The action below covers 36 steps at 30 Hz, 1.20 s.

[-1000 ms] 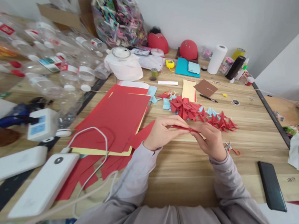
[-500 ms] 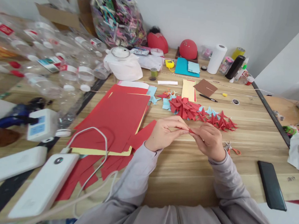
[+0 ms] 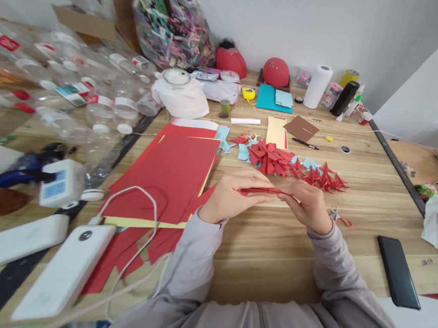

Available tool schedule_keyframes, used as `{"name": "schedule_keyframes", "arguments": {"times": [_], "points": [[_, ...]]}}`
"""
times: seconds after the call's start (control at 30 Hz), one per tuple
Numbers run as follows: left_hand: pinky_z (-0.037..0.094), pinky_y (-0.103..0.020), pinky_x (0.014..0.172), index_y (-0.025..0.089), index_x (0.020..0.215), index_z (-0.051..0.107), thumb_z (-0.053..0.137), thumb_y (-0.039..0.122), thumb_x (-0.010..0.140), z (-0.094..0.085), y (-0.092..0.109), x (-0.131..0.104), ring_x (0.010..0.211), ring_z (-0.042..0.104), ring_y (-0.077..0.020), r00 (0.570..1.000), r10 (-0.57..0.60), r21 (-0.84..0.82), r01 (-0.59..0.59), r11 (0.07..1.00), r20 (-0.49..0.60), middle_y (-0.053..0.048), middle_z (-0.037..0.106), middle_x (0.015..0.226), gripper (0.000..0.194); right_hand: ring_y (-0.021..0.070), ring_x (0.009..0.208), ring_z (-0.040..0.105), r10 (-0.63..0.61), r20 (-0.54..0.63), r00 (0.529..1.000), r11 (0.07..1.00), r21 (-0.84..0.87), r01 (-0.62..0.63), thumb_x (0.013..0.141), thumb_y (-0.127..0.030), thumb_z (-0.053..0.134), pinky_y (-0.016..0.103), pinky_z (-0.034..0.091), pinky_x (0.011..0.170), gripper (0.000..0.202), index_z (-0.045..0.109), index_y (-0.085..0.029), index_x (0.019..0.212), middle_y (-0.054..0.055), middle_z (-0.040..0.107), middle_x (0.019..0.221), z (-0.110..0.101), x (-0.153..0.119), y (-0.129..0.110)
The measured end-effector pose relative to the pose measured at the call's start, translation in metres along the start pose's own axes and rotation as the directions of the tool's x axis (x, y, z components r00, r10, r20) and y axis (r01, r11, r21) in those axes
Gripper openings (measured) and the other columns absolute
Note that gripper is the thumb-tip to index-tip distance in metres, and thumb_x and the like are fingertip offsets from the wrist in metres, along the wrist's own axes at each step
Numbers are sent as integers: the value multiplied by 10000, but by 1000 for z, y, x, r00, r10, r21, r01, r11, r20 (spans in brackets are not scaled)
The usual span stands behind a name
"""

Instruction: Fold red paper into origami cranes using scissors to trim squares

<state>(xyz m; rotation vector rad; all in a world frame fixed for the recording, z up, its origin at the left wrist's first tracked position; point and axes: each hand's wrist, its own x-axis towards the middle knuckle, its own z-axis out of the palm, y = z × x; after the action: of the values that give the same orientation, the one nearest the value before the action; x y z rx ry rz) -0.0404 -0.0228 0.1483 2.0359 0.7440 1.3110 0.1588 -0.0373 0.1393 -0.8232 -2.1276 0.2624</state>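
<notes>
Your right hand (image 3: pixel 309 204) pinches a seemingly unfinished folded red paper (image 3: pixel 257 190), your left hand's (image 3: pixel 226 195) fingers parted around it, completed-looking red pieces (image 3: pixel 270 159) lying beyond.

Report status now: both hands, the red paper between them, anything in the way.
Right hand: grip closed on folded red paper. Left hand: grip around it, firmness unclear. Closest clutter: red paper shapes just beyond, scissors by right hand.

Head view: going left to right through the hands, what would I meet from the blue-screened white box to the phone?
White box, stack of paper, left hand, red paper piece, right hand, scissors, phone.
</notes>
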Motion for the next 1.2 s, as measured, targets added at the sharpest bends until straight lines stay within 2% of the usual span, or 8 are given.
{"name": "schedule_keyframes", "arguments": {"times": [0.1,0.23,0.37,0.5,0.67,0.83,0.97,1.2], "points": [[514,-305,706,190,809,731,680,201,747,3,0,-1,731,631,-159,999,21,26,-22,999,41,-69,707,774,80,151,679,624,-16,-1,1000,1000,-5,16,863,-197,554,266,506,641,112,652,-187,916,46,688,729,1,1,-1],[502,-280,639,178,766,727,665,212,760,9,-1,-1,675,615,-149,999,-36,1,36,999,-1,-72,687,720,72,154,720,639,13,-30,999,1000,12,-12,853,-207,572,271,514,671,98,648,-196,914,51,700,785,1,1,-3],[495,-262,626,172,726,715,658,223,766,11,0,-1,658,608,-139,998,-69,-26,68,997,-15,-62,674,695,87,144,635,607,40,-41,998,999,31,-39,845,-198,574,259,491,590,83,657,-191,844,34,663,675,1,0,-3],[491,-256,633,161,711,710,659,207,762,14,2,0,654,607,-135,996,-93,-37,92,995,-16,-60,673,687,85,141,608,600,53,-58,997,998,47,-50,833,-187,583,266,486,597,84,666,-194,821,22,656,634,2,-2,-1],[486,-235,598,150,707,707,685,213,735,16,4,1,621,608,-125,982,-180,-87,175,981,-56,-53,674,681,72,139,652,643,194,-55,979,970,157,-184,816,-244,622,250,505,628,84,679,-189,840,33,702,722,0,-1,0],[497,-235,606,154,716,709,691,243,730,15,4,1,624,619,-130,976,-214,-78,210,975,-42,-52,687,689,92,129,619,648,272,-3,962,931,254,-263,818,-276,621,233,510,614,118,696,-186,825,20,696,664,-1,0,1],[502,-239,636,156,758,718,669,243,752,13,5,1,668,633,-138,981,-195,-36,195,980,15,-61,696,730,99,131,631,651,290,35,956,915,283,-288,812,-296,628,235,511,624,139,708,-183,811,27,704,677,-1,0,2],[494,-254,638,183,800,734,625,204,791,10,4,-1,687,636,-144,991,-81,80,72,994,109,-67,706,761,111,122,576,630,248,108,963,933,240,-267,805,-308,638,218,482,572,157,710,-174,768,24,684,625,-1,-1,4]]}}
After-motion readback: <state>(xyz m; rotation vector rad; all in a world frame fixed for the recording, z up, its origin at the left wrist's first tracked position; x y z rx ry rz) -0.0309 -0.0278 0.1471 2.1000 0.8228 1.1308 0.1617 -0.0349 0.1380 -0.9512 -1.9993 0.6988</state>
